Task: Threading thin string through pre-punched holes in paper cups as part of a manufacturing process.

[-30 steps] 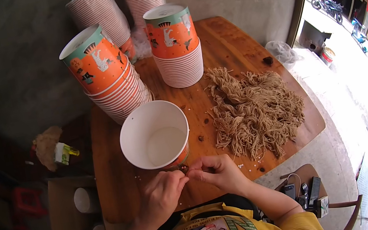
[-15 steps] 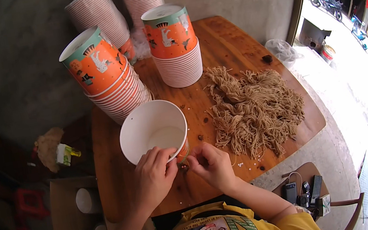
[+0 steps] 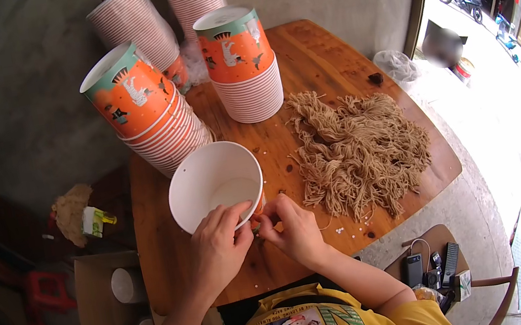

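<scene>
A white-lined paper bucket stands on the wooden table close in front of me, its open mouth tilted toward me and a small dark hole near its far rim. My left hand is closed on the near right rim, fingers inside and thumb outside. Right beside that rim, my right hand is pinched; whatever lies between its fingertips is too small to make out. A bit of orange and green outer wall shows between the hands. To the right lies a loose heap of tan cords.
Upside-down stacks of orange and green buckets, one left and one centre, stand behind the bucket, with wrapped stacks farther back. A carton of white cups sits lower left. A chair holding small devices is lower right.
My right hand has shifted slightly left and up, closer to the bucket's rim. My left hand keeps its grip on the rim. The whole view has tilted a little.
</scene>
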Demonstrator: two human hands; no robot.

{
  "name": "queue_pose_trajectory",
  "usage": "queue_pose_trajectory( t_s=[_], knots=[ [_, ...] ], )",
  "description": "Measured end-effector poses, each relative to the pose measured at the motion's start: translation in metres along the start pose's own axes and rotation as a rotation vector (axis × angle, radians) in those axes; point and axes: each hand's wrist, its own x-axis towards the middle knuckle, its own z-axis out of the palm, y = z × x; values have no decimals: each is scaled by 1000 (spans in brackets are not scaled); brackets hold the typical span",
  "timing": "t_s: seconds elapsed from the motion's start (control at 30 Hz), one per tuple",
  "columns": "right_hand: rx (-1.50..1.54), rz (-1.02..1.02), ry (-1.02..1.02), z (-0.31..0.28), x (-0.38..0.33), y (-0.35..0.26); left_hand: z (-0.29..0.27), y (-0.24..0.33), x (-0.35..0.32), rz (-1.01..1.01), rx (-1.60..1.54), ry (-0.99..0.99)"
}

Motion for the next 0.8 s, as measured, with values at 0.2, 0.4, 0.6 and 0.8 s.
queue_pose_trajectory(
  t_s=[0.2, 0.4, 0.6, 0.8],
  knots=[
    [16, -11, -26, 2, 0, 3, 1, 0, 1, 12, 3, 9],
    [6, -17, 5, 3, 0, 1, 0, 2, 1, -4, 3, -8],
    [15, -31, 25, 4, 0, 2, 0, 2, 1, -8, 10, -13],
    [-28, -52, 41, 8, 0, 5, -1, 4, 2, 0, 21, -11]
  ],
)
